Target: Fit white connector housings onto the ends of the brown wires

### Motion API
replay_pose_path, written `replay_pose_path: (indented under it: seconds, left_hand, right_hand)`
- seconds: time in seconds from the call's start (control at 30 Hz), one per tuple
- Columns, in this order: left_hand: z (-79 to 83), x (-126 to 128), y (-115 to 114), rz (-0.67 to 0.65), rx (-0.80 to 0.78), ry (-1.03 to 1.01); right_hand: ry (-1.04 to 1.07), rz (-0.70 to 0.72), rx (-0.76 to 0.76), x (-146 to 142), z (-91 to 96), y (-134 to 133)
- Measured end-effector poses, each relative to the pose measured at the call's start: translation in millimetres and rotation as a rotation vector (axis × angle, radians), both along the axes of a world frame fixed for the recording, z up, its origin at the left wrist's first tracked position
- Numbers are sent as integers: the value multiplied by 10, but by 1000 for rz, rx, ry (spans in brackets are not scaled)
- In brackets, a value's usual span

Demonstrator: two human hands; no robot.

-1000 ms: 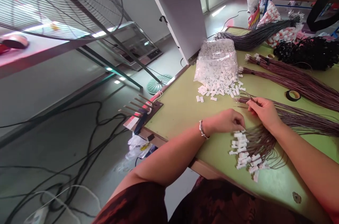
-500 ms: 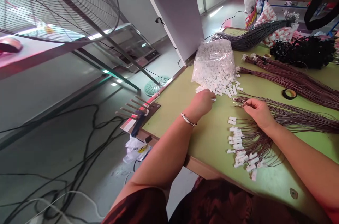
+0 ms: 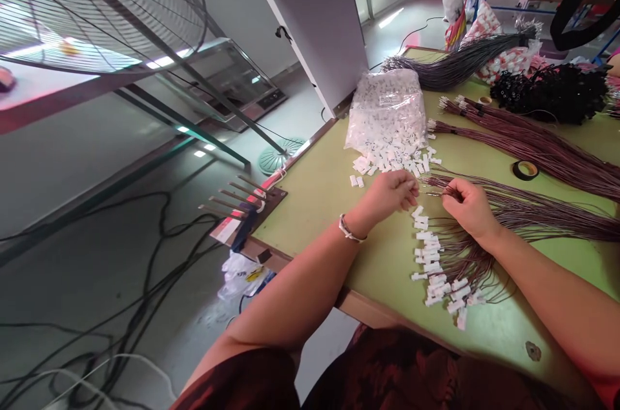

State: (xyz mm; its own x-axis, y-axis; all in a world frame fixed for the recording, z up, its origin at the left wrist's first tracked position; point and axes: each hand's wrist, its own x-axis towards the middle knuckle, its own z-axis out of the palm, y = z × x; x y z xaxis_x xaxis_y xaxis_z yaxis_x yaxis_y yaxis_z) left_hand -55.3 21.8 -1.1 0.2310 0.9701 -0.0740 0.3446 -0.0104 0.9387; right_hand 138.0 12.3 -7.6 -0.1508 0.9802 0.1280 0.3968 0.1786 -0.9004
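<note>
My left hand, a bracelet at its wrist, is closed in a pinch with a small white plastic connector largely hidden at its fingertips. It is just left of the bare wire ends. My right hand is closed on a thin dark wire, whose metal-tipped end points at my left fingers. Below both hands lies a column of white connectors fitted on wires. Beyond my left hand is a heap of loose white connectors, spilling from a clear plastic bag. A bundle of brown wires runs off to the right.
More brown wire bundles lie farther back, near a roll of black tape. Behind them are a black pile and dark grey wires. A pronged rack sits at the left table edge. A caged fan stands left.
My left hand has moved right from the connector heap to the wire ends by my right hand. Another white connector now shows above the column. My right hand keeps its hold on the wire.
</note>
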Motion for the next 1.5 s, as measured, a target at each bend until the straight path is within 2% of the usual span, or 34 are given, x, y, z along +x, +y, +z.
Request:
replay_pose_path:
  seconds: [0.13, 0.23, 0.3, 0.43, 0.5, 0.6, 0.7, 0.77, 0.93, 1.03, 1.17, 1.3, 1.5]
  left_hand:
    - [-20, 28, -8, 41, 223, 147]
    - [-28, -20, -4, 23, 222, 228]
    - [-32, -16, -20, -41, 219, 256]
    - [-34, 110, -76, -225, 338, 353]
    - [-23, 194, -102, -267, 341, 439]
    - [-1, 293, -142, -228, 325, 558]
    - [-2, 328, -164, -170, 332, 592]
    - [-12, 299, -155, -158, 304, 529]
    - [37, 79, -78, -14, 125, 69]
    - [96, -13, -57, 59, 29, -121]
    - [85, 28, -58, 77, -183, -357]
    - [44, 110, -57, 111, -314, -584]
    - [36, 111, -54, 73, -363, -721]
  right_hand:
    - [-17, -4, 18, 13, -9, -2]
    - [1, -21, 8, 26, -33, 13]
    - [20, -9, 9, 28, -47, 21]
    - [38, -10, 14, 18, -47, 22]
    - [39, -17, 12, 10, -35, 17]
    - [41, -10, 7, -2, -14, 13]
    - [47, -4, -11, -3, -6, 19]
    - [58, -15, -31, 7, -13, 31]
    - [139, -33, -77, 43, -43, 64]
    - [136, -27, -71, 45, -41, 54]
    - [122, -38, -55, 33, -15, 21]
    - [100, -41, -34, 29, -19, 15]
    - [1, -60, 34, 8, -34, 12]
